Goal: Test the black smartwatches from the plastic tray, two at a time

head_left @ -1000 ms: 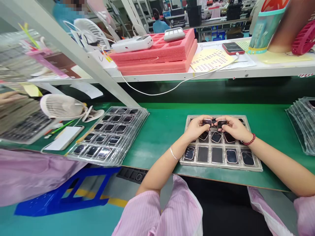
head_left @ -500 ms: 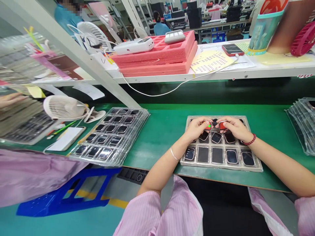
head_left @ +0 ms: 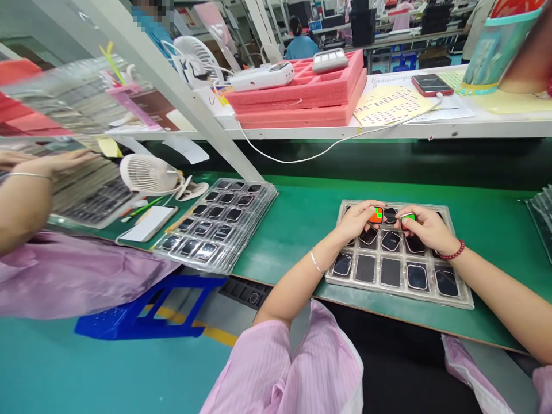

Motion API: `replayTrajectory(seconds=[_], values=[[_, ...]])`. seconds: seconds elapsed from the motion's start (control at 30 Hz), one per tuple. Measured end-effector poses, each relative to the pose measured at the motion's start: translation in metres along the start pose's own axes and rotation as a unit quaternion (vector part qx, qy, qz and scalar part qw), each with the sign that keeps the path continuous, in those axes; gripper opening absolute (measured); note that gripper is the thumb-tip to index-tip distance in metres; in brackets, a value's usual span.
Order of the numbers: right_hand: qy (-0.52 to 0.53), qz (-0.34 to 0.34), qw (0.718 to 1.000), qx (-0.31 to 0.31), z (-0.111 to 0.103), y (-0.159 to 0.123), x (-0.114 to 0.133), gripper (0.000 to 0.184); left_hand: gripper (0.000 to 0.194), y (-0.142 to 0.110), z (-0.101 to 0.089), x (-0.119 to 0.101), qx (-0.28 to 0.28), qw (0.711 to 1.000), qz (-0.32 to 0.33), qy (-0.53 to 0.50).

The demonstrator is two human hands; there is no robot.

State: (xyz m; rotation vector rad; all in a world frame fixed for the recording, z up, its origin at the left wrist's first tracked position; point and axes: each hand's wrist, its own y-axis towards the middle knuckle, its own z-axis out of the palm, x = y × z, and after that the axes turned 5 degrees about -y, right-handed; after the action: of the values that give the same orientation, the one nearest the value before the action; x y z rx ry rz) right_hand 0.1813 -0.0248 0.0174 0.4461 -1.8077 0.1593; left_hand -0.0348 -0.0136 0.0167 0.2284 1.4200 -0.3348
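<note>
Well, held things: two square smartwatch bodies with screens lit in red and green, the left watch body (head_left: 376, 215) and the right watch body (head_left: 407, 221).

Left hand: the left hand (head_left: 356, 221) is closed narrow and pinches the left watch body with its fingers and thumb.

Right hand: the right hand (head_left: 426, 228) is also closed narrow, and it pinches the right watch body in the same way.

Place of the watches: they are just above the top row of the clear blister tray (head_left: 397, 286); I cannot tell if they touch it.

Tray: it lies flat on the green workbench (head_left: 293, 241), and more dark-screened watch bodies sit in its pockets.

Wrists: a silver bangle (head_left: 316, 261) is on the left, a red beaded bracelet (head_left: 456, 250) on the right.

Left of the tray: a stack of blister trays (head_left: 271, 195) and a small white fan (head_left: 146, 174).

Shelf ahead: a pink foam tray (head_left: 302, 109) and a smartphone (head_left: 431, 85).

Far left: another person's open hand (head_left: 52, 164).
</note>
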Motion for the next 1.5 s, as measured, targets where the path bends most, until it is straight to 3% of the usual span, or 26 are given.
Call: replayTrajectory(seconds=[0.37,0.9,1.17,1.5], values=[[0.005,-0.029,1.0,0.005,0.0022,0.0025,-0.0014,0.022,0.049,-0.0005,-0.0017,0.0035,0.044,0.997,0.043,0.039],[-0.001,-0.02,0.999,0.028,0.0025,0.0002,-0.0005,0.018,0.037,-0.0013,0.0016,0.0013,0.039,0.998,0.053,0.005],[0.028,0.021,0.999,0.03,-0.0003,0.0023,-0.0022,0.03,0.035,0.0001,0.0004,0.0048,0.042,0.997,0.055,0.03],[-0.003,-0.032,0.999,0.03,0.0016,0.005,-0.008,0.041,0.033,-0.0016,0.0008,0.0044,0.048,0.993,0.088,0.061]])
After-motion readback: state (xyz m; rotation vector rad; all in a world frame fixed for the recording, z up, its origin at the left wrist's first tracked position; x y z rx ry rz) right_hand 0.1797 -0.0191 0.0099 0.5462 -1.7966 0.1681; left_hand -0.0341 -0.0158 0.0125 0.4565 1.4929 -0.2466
